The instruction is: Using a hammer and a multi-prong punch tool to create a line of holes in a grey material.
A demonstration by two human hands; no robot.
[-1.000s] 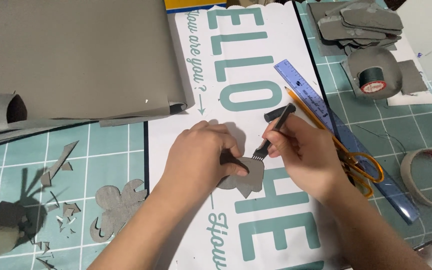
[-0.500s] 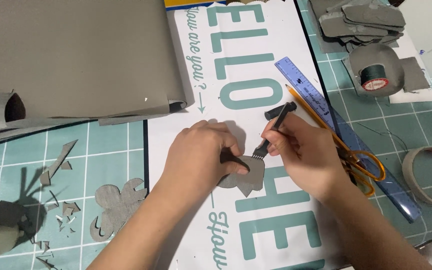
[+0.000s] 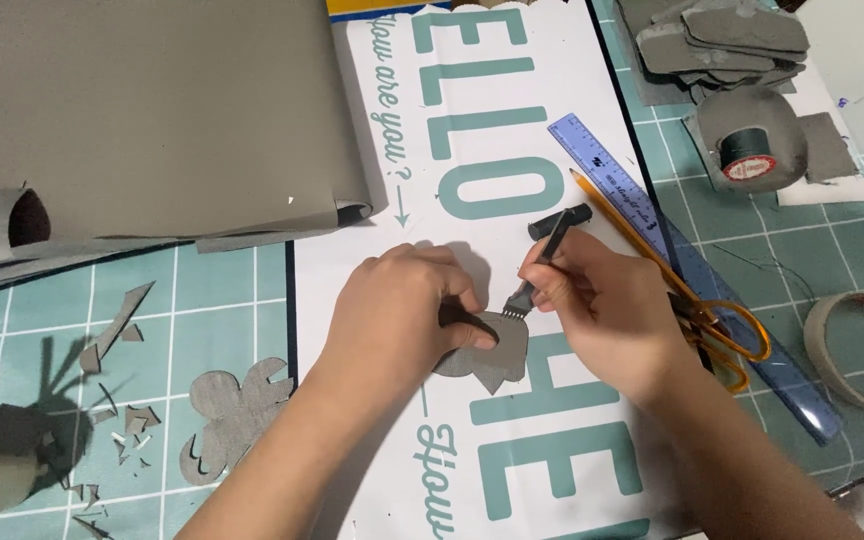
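One white teal-lettered sign (image 3: 512, 120) — under grey cutout (image 3: 497, 355).

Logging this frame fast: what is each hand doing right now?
Left hand: fingers pressed down on the grey cut-out piece, pinning it flat.
Right hand: closed around the black pronged punch tool, prongs at the piece's edge.
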